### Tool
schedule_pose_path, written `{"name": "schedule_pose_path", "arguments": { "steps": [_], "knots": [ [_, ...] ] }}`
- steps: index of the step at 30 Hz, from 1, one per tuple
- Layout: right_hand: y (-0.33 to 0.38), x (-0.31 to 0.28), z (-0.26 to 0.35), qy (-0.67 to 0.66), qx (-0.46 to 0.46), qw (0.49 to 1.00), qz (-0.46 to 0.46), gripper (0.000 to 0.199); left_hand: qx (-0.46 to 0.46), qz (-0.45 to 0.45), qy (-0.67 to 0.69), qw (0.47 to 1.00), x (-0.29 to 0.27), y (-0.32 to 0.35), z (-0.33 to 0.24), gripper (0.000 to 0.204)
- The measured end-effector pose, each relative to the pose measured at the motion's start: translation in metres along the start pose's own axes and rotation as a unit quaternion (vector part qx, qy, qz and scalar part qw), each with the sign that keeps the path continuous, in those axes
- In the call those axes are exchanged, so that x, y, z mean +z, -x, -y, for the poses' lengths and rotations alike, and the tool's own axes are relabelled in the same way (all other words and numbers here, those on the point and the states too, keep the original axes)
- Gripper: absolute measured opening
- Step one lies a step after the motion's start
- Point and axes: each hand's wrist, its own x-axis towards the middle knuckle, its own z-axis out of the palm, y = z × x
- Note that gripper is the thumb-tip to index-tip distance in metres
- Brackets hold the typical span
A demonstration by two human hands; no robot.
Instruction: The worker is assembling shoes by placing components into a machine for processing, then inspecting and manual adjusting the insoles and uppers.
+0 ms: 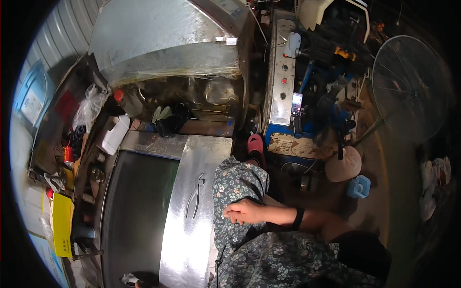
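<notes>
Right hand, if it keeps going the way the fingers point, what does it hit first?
Probably the shiny sheet-metal panel with pliers on it: the right hand rests on a floral-clothed knee, fingers pointing left. Depth is unclear.

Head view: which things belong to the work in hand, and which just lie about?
In hand: right hand, floral cloth under it, pliers, steel sheet.
Lying about: white jug, red slipper, fan, blue container.
</notes>
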Motion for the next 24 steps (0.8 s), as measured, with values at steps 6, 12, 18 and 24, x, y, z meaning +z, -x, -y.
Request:
{"name": "schedule_pose_path", "arguments": {
  "steps": [6, 12, 18, 24],
  "knots": [
    [-0.022, -0.008, 0.037, 0.044, -0.039, 0.997, 0.041, 0.057, 0.251, 0.239, 0.127, 0.929, 0.088, 0.115, -0.001, 0.048],
    [-0.022, -0.057, 0.106, -0.053, -0.217, 0.968, -0.117, 0.085, 0.141, 0.481, 0.06, 0.863, 0.208, 0.285, -0.099, 0.078],
    [0.059, -0.062, 0.106, 0.098, -0.279, 0.907, -0.299, 0.039, 0.391, 0.637, -0.091, 0.658, 0.304, 0.308, -0.094, 0.107],
    [0.078, -0.051, 0.101, 0.219, -0.259, 0.915, -0.219, 0.037, 0.509, 0.546, -0.173, 0.643, 0.342, 0.337, -0.102, 0.093]
  ]
}}
